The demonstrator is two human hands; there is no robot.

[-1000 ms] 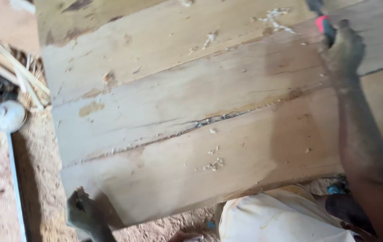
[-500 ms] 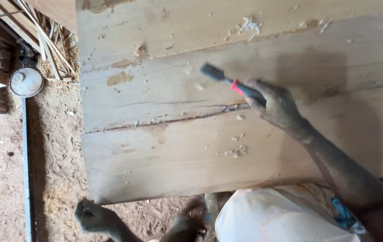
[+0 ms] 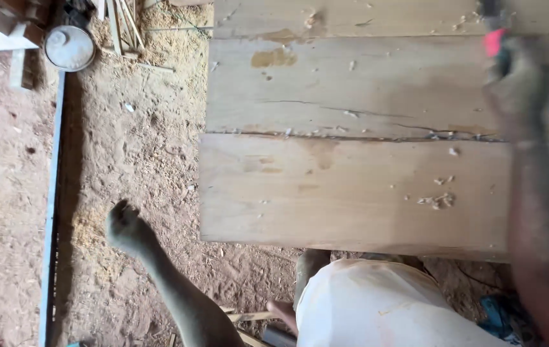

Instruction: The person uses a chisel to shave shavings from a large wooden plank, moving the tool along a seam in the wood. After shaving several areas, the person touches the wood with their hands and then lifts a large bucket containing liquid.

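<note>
Head view: the right hand (image 3: 515,80) at two o'clock is blurry and wraps around a tool with a red handle (image 3: 494,40) over the wooden table (image 3: 351,186). The left hand (image 3: 123,225) at eight o'clock hangs empty over the sandy floor (image 3: 127,148), fingers loosely curled

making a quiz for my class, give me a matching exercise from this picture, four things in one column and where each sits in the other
Things:
1. right hand
2. left hand
3. round metal lid
4. wood chips

Places:
A. on the sandy ground at the top left
B. on the near plank, toward its right end
C. over the planks at the top right, gripping a red-handled tool
D. held out over the sawdust floor, left of the planks, holding nothing

Pairs: 1-C, 2-D, 3-A, 4-B
</note>
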